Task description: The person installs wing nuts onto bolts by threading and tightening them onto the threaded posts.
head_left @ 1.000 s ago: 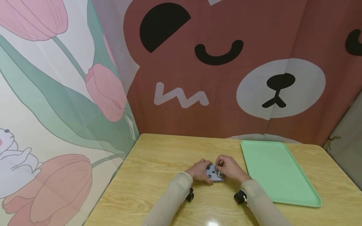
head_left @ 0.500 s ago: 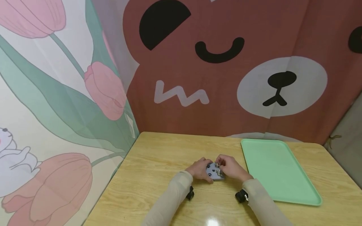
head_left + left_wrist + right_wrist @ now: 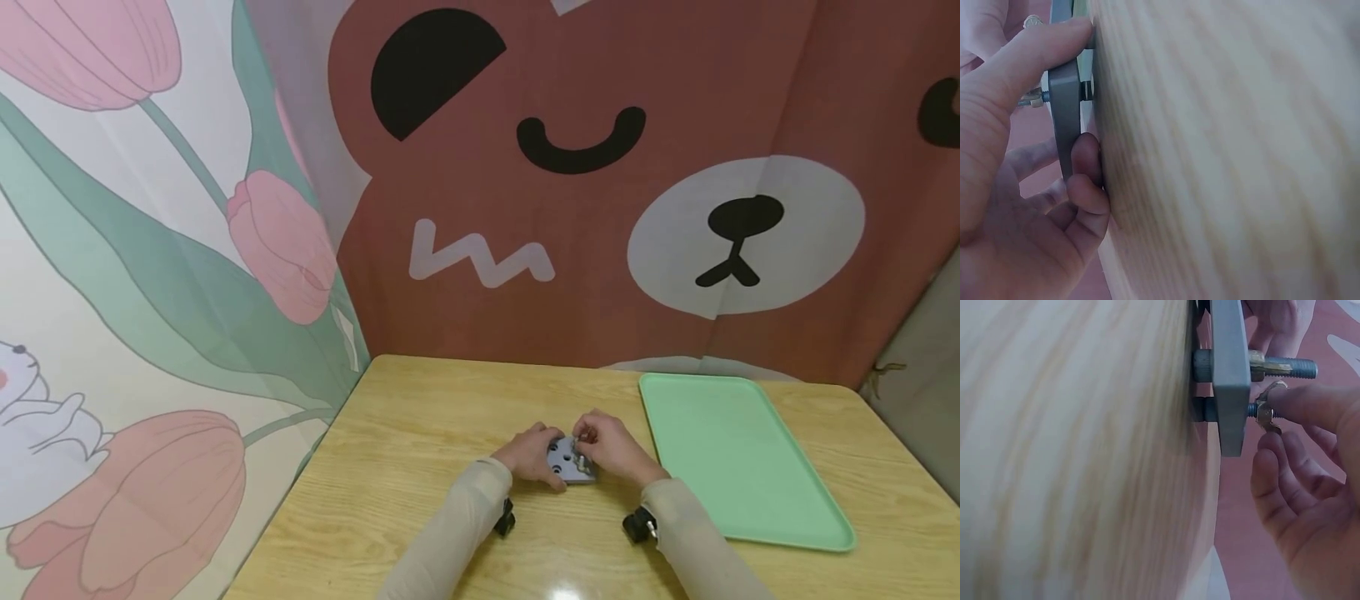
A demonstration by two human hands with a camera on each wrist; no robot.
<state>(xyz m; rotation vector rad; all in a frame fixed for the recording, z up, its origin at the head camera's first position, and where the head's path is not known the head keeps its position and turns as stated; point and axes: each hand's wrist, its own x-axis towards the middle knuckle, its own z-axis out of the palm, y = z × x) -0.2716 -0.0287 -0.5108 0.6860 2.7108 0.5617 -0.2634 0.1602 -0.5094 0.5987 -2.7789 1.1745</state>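
A grey plate (image 3: 568, 472) with several round holes is held just over the wooden table. My left hand (image 3: 531, 454) grips its left side, the thumb and fingers around the edge. Two bolts pass through the plate, their heads on the table side. In the right wrist view one wing nut (image 3: 1257, 365) sits against the plate on the longer bolt (image 3: 1297, 367). My right hand (image 3: 611, 446) pinches a second wing nut (image 3: 1265, 412) on the shorter bolt, a little away from the plate. Fingers partly cover that nut.
A light green tray (image 3: 750, 467) lies on the table (image 3: 420, 417) to the right of the hands. A curtain (image 3: 465, 325) printed with a bear hangs behind the table's far edge. Another curtain (image 3: 172, 333) with tulips hangs on the left.
My right hand's fingers have shifted slightly around the wing nut. The left hand and the plate stay in place. The head view has tilted slightly.
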